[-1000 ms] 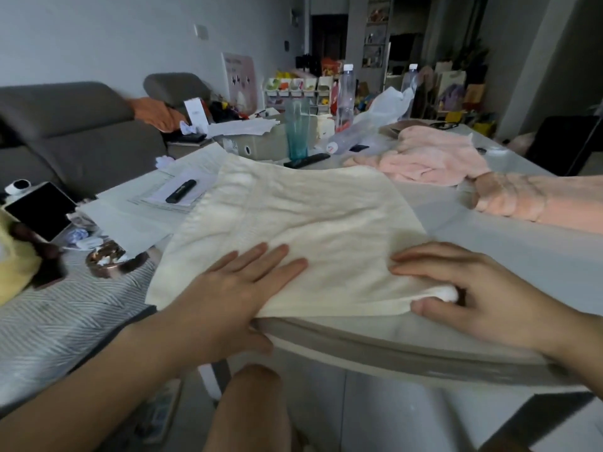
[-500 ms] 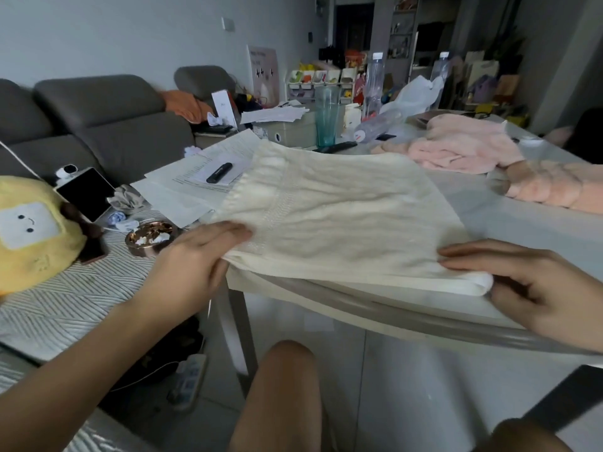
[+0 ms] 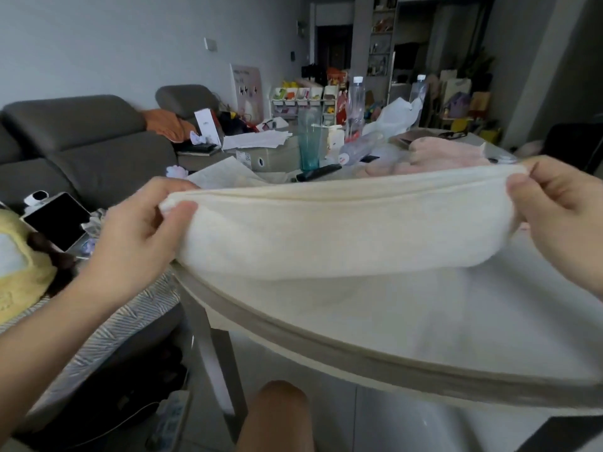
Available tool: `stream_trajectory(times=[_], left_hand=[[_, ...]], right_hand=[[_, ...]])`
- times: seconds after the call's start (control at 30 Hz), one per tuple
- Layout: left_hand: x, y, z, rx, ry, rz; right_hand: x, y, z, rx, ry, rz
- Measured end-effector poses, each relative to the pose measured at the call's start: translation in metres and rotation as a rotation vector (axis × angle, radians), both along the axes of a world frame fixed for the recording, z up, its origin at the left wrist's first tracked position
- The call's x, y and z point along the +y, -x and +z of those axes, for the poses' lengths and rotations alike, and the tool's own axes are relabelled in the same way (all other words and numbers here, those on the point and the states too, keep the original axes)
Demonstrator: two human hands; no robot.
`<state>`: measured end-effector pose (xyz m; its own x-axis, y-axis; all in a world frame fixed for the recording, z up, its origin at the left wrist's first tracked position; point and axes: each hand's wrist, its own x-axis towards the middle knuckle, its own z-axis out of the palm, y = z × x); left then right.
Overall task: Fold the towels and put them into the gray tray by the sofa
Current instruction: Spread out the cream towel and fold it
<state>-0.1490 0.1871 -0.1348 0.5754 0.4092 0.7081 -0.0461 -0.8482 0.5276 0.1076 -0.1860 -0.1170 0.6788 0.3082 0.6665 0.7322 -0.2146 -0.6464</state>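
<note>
A cream towel (image 3: pixel 342 233) is lifted off the white table (image 3: pixel 456 308), stretched between both hands, its lower part sagging toward the tabletop. My left hand (image 3: pixel 140 236) pinches its left end with thumb over the edge. My right hand (image 3: pixel 561 216) pinches the right end. Behind the raised towel lies a pile of pink towels (image 3: pixel 440 156), partly hidden. The gray tray is not in view.
A gray sofa (image 3: pixel 81 141) stands at the left with an orange cloth on it. A teal glass (image 3: pixel 309 141), plastic bottles (image 3: pixel 355 109), papers and a remote clutter the table's far side. A tablet (image 3: pixel 57 220) and a yellow plush (image 3: pixel 19 275) lie on the striped surface at left.
The towel lay flat on the table with both hands on its near edge; now both hands have pinched its ends and raised it off the table.
</note>
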Motion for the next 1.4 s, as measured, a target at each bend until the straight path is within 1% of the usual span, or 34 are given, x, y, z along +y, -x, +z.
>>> stream_trajectory(times=[0.07,0.13,0.17,0.2,0.23,0.27,0.3,0.37,0.4,0.47,0.53,0.57,0.63,0.7,0.77,0.8,0.9,1.0,1.07,1.1,1.2,1.23,1.3,1.33,1.37,1.4], left_hand=[[0.019,-0.048,0.016,0.007,0.155,0.018],[0.040,-0.099,0.024,0.016,0.446,-0.011],[0.050,-0.123,0.025,0.018,0.597,-0.027],[0.058,-0.144,0.024,0.026,0.707,-0.031],[0.065,-0.162,0.022,0.062,0.759,-0.011],[0.073,-0.177,0.018,0.122,0.756,0.034],[0.078,-0.189,0.013,0.209,0.687,0.111],[0.084,-0.203,0.005,0.369,0.514,0.268],[0.085,-0.206,0.004,0.420,0.469,0.298],[0.084,-0.205,0.011,0.485,0.513,0.257],[0.084,-0.191,0.021,0.551,0.609,0.149],[0.086,-0.182,0.023,0.595,0.642,0.106],[0.084,-0.166,0.020,0.671,0.632,0.124],[0.077,-0.162,0.011,0.690,0.489,0.254],[0.064,-0.167,0.007,0.630,0.360,0.358],[0.057,-0.173,0.007,0.592,0.347,0.361],[0.037,-0.197,0.011,0.500,0.363,0.303],[0.011,-0.234,0.017,0.460,0.267,0.250],[0.000,-0.255,0.015,0.449,0.268,0.227],[-0.001,-0.262,0.010,0.471,0.276,0.224],[0.007,-0.262,-0.010,0.639,0.236,0.240],[0.011,-0.260,-0.012,0.621,0.233,0.243],[0.015,-0.255,-0.010,0.474,0.285,0.220],[0.012,-0.252,-0.008,0.408,0.345,0.180],[0.009,-0.250,-0.004,0.351,0.454,0.104],[0.005,-0.247,0.000,0.318,0.605,-0.002]], right_hand=[[0.038,-0.026,0.013,0.157,-0.090,-0.040],[0.074,-0.064,0.018,0.346,-0.131,-0.083],[0.090,-0.083,0.019,0.411,-0.143,-0.100],[0.103,-0.100,0.017,0.449,-0.134,-0.120],[0.115,-0.113,0.014,0.474,-0.116,-0.142],[0.122,-0.125,0.009,0.494,-0.097,-0.166],[0.127,-0.133,0.001,0.529,-0.094,-0.175],[0.128,-0.138,-0.015,0.635,-0.090,-0.109],[0.126,-0.137,-0.021,0.664,-0.061,-0.073],[0.119,-0.136,-0.027,0.709,-0.006,-0.007],[0.110,-0.137,-0.028,0.798,0.008,0.109],[0.106,-0.137,-0.026,0.813,0.033,0.160],[0.102,-0.134,-0.026,0.787,0.154,0.194],[0.104,-0.128,-0.027,0.712,0.309,0.147],[0.106,-0.125,-0.025,0.610,0.479,0.031],[0.103,-0.127,-0.023,0.576,0.513,-0.041],[0.073,-0.135,-0.011,0.557,0.449,-0.220],[0.035,-0.142,-0.004,0.558,0.383,-0.363],[0.021,-0.144,-0.005,0.514,0.402,-0.431],[0.018,-0.143,-0.007,0.486,0.434,-0.451],[0.020,-0.144,-0.017,0.403,0.548,-0.474],[0.023,-0.146,-0.018,0.378,0.548,-0.481],[0.026,-0.150,-0.018,0.338,0.510,-0.488],[0.025,-0.154,-0.017,0.313,0.487,-0.496],[0.023,-0.157,-0.018,0.300,0.480,-0.507],[0.021,-0.160,-0.019,0.299,0.497,-0.513]])
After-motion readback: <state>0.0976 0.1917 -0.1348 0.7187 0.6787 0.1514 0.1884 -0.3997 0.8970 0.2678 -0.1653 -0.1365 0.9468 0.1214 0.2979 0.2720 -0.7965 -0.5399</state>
